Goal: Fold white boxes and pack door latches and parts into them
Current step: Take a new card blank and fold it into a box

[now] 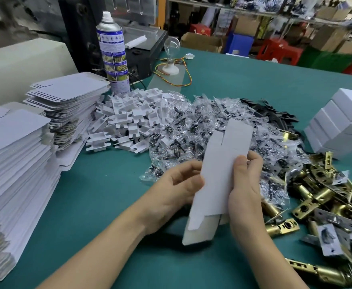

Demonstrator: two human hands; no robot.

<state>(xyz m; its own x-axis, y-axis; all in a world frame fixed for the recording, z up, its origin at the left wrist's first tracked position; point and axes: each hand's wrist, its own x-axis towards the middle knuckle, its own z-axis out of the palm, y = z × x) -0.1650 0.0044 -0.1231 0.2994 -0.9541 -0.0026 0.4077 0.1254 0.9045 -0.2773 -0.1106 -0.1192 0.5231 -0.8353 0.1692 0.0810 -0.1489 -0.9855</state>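
A flat, unfolded white box blank (218,174) is held up over the green table, slanting from lower left to upper right. My left hand (175,190) grips its left edge with curled fingers. My right hand (246,184) grips its right edge, thumb on the front face. Brass door latches (325,203) lie in a pile to the right. Clear bags of dark screws (191,130) are heaped behind the blank. White plastic inserts (129,122) lie in a heap further left.
Two tall stacks of flat box blanks (14,174) fill the left side. Folded white boxes (341,124) stand stacked at the right. A spray can (113,53) and a bulb on a wired socket (171,57) stand at the back. Black plates (275,113) lie behind the bags.
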